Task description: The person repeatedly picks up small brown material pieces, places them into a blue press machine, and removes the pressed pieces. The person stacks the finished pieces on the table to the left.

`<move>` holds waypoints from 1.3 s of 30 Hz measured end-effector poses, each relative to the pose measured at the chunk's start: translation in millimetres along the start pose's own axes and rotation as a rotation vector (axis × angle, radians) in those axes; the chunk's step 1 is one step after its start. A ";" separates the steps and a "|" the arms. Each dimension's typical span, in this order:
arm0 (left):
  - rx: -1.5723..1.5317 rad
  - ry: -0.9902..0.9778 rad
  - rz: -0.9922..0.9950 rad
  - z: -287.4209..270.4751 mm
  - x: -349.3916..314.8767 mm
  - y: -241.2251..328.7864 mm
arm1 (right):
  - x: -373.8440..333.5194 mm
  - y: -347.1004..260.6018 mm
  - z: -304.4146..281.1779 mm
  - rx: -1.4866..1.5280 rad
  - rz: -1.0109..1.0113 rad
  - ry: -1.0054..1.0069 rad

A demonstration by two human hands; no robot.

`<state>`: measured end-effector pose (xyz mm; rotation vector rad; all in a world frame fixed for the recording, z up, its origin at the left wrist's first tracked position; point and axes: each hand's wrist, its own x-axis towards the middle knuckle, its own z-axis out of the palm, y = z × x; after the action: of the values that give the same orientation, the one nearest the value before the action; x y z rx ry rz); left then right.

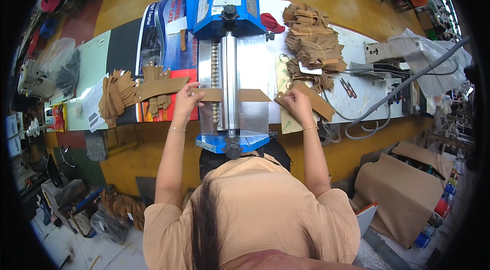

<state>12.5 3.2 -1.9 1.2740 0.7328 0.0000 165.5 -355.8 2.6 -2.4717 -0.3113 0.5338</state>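
Note:
A blue roller machine [224, 20] with a long shiny metal roller [230, 81] stands in front of me. A brown leather-like strip [255, 95] passes under the roller crosswise, its pointed end out on the right side. My left hand [188, 102] has its thumb and fingers closed on the strip's left end. My right hand [297, 104], right of the machine, pinches the end of another brown strip [320, 105] lying on the table; its fingertips are partly hidden. Beside my left hand, a further brown strip [163, 86] lies across a fanned bunch of strips [118, 95].
Bundled brown strips [316, 40] are piled at the back right, with scissors [348, 88] nearby. A thick grey cable [403, 80] curves over the table's right side. Red cloth [271, 23] lies beside the machine. A brown sheet [403, 193] drapes low on the right.

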 end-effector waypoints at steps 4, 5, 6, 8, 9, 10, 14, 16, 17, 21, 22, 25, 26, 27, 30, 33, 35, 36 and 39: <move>0.019 0.058 -0.018 -19.0 -1.9 2.5 | -12.0 34.7 22.3 -0.276 -0.048 0.160; 0.009 0.062 -0.016 -23.2 -2.7 4.3 | -16.8 38.4 29.0 -0.330 -0.054 0.213; 0.000 0.067 -0.014 -27.9 -4.1 6.7 | -20.3 41.0 34.6 -0.383 -0.060 0.264; -0.030 0.080 -0.002 -35.6 -6.2 11.7 | -22.7 44.2 43.1 -0.387 -0.048 0.288; -0.035 0.102 0.000 -39.8 -7.1 14.7 | -23.7 45.4 46.6 -0.389 -0.042 0.300; -0.040 0.125 0.003 -44.0 -7.5 18.3 | -24.8 47.0 48.7 -0.380 -0.065 0.321; -0.024 0.130 -0.008 -63.6 -4.7 37.3 | -28.7 52.7 54.5 -0.343 -0.147 0.399; 0.026 0.141 -0.041 -76.4 -6.0 46.5 | -30.2 53.5 56.3 -0.339 -0.169 0.411; 0.052 0.152 -0.016 -79.9 -4.6 49.3 | -31.1 53.9 56.1 -0.347 -0.170 0.410; 0.134 0.171 0.036 -101.3 4.4 62.0 | -32.1 53.2 55.3 -0.361 -0.181 0.421; 0.139 0.171 0.035 -106.6 6.6 63.3 | -32.1 53.0 54.9 -0.341 -0.167 0.409; 0.136 0.198 0.031 -124.0 12.0 61.3 | -31.5 52.5 54.3 -0.347 -0.168 0.409; 0.120 0.223 0.034 -131.1 13.4 58.8 | -31.3 52.3 54.1 -0.350 -0.183 0.418; 0.096 0.242 0.040 -138.9 15.4 55.5 | -31.1 52.1 53.8 -0.358 -0.182 0.419; 0.120 0.371 0.023 -170.1 22.2 43.3 | -31.8 50.6 53.3 -0.339 -0.172 0.403; 0.126 0.483 0.014 -203.5 26.6 24.7 | -32.8 48.5 52.7 -0.321 -0.162 0.394; 0.083 0.529 0.030 -221.4 30.6 13.1 | -33.1 47.5 52.6 -0.316 -0.157 0.392; 0.053 0.552 0.020 -228.4 30.8 7.0 | -33.0 47.4 52.4 -0.315 -0.155 0.391; -0.002 0.586 -0.002 -242.7 33.4 -9.5 | -32.6 48.5 51.9 -0.327 -0.158 0.391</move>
<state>-85.7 222.4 -51.1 1.2800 1.2328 0.3865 118.4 -379.8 -55.0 -2.7599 -0.4566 -0.0790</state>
